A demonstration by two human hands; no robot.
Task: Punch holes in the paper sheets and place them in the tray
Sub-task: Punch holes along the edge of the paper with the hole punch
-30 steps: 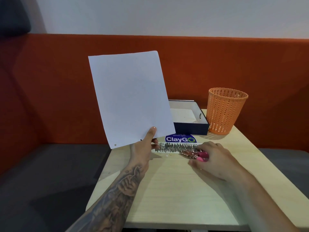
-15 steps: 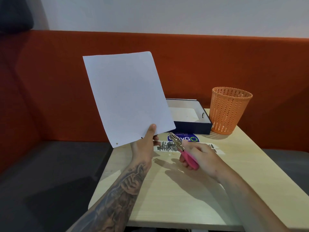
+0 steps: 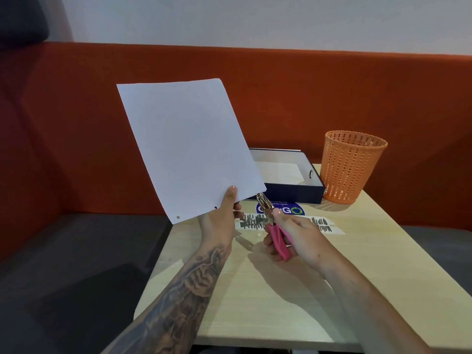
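My left hand (image 3: 221, 217) pinches the lower edge of a white paper sheet (image 3: 189, 146) and holds it upright above the table's left side. Two punched holes show along that lower edge. My right hand (image 3: 293, 233) grips a pink-handled hole punch (image 3: 274, 229). Its metal jaws point up and left and meet the sheet's lower right corner. A dark blue tray (image 3: 293, 194) with a white inside stands behind the sheet, partly hidden by it.
An orange mesh basket (image 3: 353, 167) stands at the table's back right, beside the tray. A blue round sticker (image 3: 293, 210) and a strip of printed labels (image 3: 324, 226) lie on the light wooden table (image 3: 281, 302). An orange padded bench back runs behind.
My right hand picked the punch up from the table, turned it upward and brought its jaws to the sheet's lower right corner. The sheet stayed held in my left hand.
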